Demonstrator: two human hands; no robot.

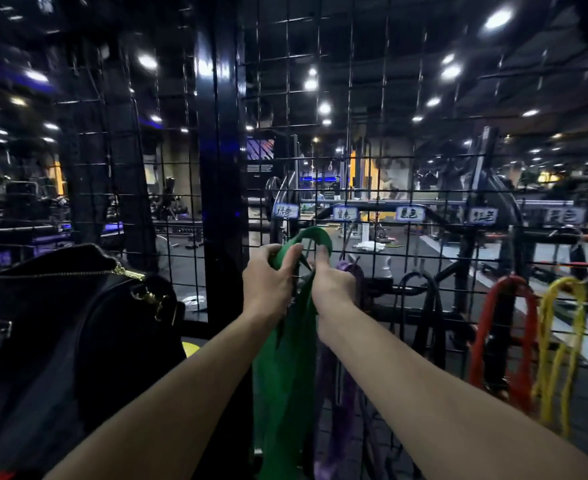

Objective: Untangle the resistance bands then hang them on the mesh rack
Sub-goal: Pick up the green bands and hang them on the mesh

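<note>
A wide green resistance band [282, 375] hangs in front of the black mesh rack [372, 140]. Its top loop arches up against the mesh, just under a white label. My left hand [268, 278] grips the left side of that loop. My right hand [330, 282] grips the right side, fingers curled over the band. A purple band [337, 410] hangs on the rack right behind my right wrist. Further right, a black band [424, 317], a red band [507, 341] and a yellow band [559, 344] hang from the mesh.
A black bag [60, 341] with gold zipper and buckles sits at the left, close to my left forearm. A thick black post [221, 168] stands at the rack's left edge. White labels [410, 213] line the mesh. Gym machines show behind the rack.
</note>
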